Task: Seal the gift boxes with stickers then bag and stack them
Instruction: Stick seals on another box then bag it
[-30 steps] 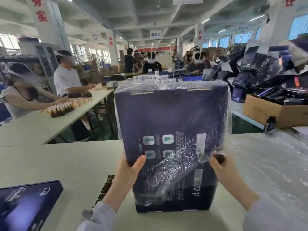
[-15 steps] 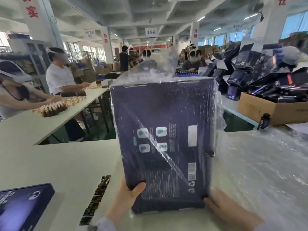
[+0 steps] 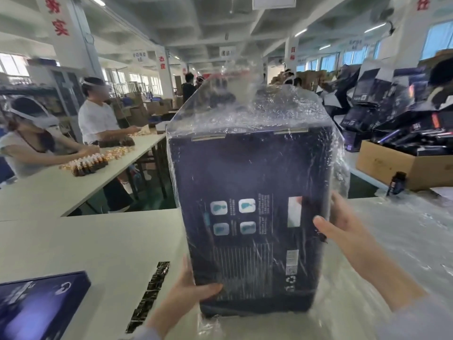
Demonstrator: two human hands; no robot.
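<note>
Gripped at two places, the dark blue gift box [image 3: 250, 192] is held upright at the near side of the white table [image 3: 85, 241]: the left hand [image 3: 188, 288] is curled round its lower left corner, thumb laid across the front, and the right hand [image 3: 343, 222] is clasped on the right edge at mid-height, thumb on the front face and fingers wrapped behind. The box is enclosed in a clear plastic bag [image 3: 245, 106], whose loose end is bunched above the top. Whether the base bears on the table cannot be told. A strip of dark stickers [image 3: 149, 295] is laid on the table just left of the left hand, and a second dark blue box [image 3: 36, 307] is seen lying flat further left. Clear plastic sheeting [image 3: 404, 241] is spread to the right, with a cardboard carton [image 3: 392, 165] beyond it.
</note>
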